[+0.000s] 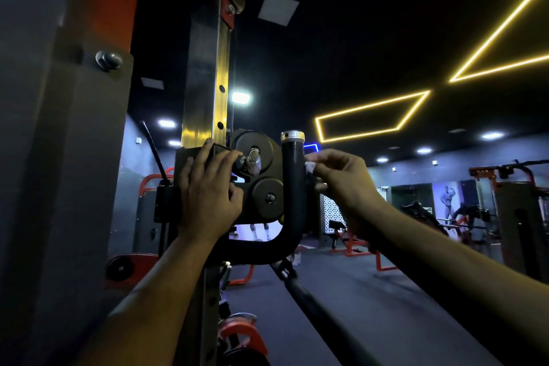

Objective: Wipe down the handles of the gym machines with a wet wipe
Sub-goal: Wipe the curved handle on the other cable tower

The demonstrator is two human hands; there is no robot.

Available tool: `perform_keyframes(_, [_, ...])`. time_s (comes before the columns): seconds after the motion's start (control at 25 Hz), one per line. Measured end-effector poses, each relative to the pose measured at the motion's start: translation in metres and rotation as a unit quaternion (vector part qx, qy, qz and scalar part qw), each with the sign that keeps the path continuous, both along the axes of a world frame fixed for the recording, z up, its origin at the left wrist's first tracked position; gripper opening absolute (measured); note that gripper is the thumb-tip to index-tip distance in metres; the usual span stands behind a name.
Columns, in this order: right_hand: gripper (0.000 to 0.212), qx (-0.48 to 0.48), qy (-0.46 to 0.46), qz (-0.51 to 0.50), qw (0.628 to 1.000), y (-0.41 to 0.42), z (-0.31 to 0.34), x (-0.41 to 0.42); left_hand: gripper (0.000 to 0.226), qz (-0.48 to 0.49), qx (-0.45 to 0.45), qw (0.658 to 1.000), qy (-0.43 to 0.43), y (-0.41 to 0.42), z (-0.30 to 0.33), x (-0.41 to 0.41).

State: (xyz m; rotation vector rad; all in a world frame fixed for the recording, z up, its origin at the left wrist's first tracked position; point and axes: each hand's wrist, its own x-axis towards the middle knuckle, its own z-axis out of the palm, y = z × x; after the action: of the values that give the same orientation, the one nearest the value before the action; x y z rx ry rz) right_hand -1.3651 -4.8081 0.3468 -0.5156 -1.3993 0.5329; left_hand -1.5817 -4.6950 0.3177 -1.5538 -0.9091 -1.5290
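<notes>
Right hand point(341, 178) pinches wipe point(310, 168) against handle point(292, 175); left hand point(209, 187) grips carriage point(190, 157).

Above me the ceiling point(386, 24) is black, crossed by thin yellow light strips point(371, 116) bent into angular outlines. Small white spotlights point(491, 136) glow along its far edge, and a brighter lamp point(240, 97) shines near the upright post. I see a dark grey floor point(371, 291) running back to red-framed machines point(353, 244). On the far wall point(416, 166) hangs a bodybuilder poster point(447, 199), beside a white patterned lattice panel point(332, 208).
</notes>
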Motion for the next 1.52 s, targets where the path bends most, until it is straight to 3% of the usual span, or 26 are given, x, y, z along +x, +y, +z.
perform_keyframes(0.32, [0.007, 0.084, -0.064, -0.055, 0.993, 0.005, -0.045, 0.009, 0.062, -0.002, 0.002, 1.0, -0.001, 0.001, 0.001, 0.0])
perform_keyframes(0.44, [0.008, 0.168, -0.097, -0.155, 0.969, 0.003, -0.033, 0.009, 0.063, 0.001, 0.002, 1.0, -0.001, 0.001, -0.001, 0.0])
perform_keyframes(0.56, [0.007, 0.318, -0.178, -0.294, 0.884, 0.006, -0.009, 0.009, 0.062, 0.003, 0.008, 1.0, -0.001, 0.001, 0.001, 0.0])
perform_keyframes(0.64, [0.014, 0.366, -0.255, -0.312, 0.839, 0.011, -0.011, 0.005, 0.06, 0.004, 0.014, 1.0, -0.004, 0.0, 0.001, 0.001])
perform_keyframes(0.84, [0.021, 0.416, -0.441, -0.323, 0.726, 0.001, -0.035, 0.018, 0.062, 0.005, 0.02, 1.0, -0.004, 0.0, 0.0, 0.001])
perform_keyframes(1.0, [0.024, 0.432, -0.476, -0.392, 0.657, -0.002, 0.02, 0.022, 0.062, 0.006, 0.029, 0.999, -0.012, 0.0, 0.0, 0.002])
perform_keyframes(1.12, [0.016, 0.431, -0.531, -0.398, 0.611, -0.002, 0.017, 0.02, 0.062, 0.007, 0.03, 0.999, -0.008, 0.0, 0.0, 0.002])
perform_keyframes(1.28, [0.032, 0.486, -0.639, -0.375, 0.463, -0.011, 0.017, 0.015, 0.062, 0.009, 0.029, 1.0, -0.006, 0.001, 0.0, 0.001])
perform_keyframes(1.4, [0.04, 0.48, -0.624, -0.426, 0.446, -0.016, 0.047, 0.01, 0.063, 0.006, 0.031, 0.999, -0.006, 0.001, -0.001, 0.001])
perform_keyframes(1.52, [0.032, 0.466, -0.635, -0.434, 0.437, -0.013, 0.024, 0.002, 0.064, 0.005, 0.031, 0.999, -0.01, 0.001, -0.001, 0.002])
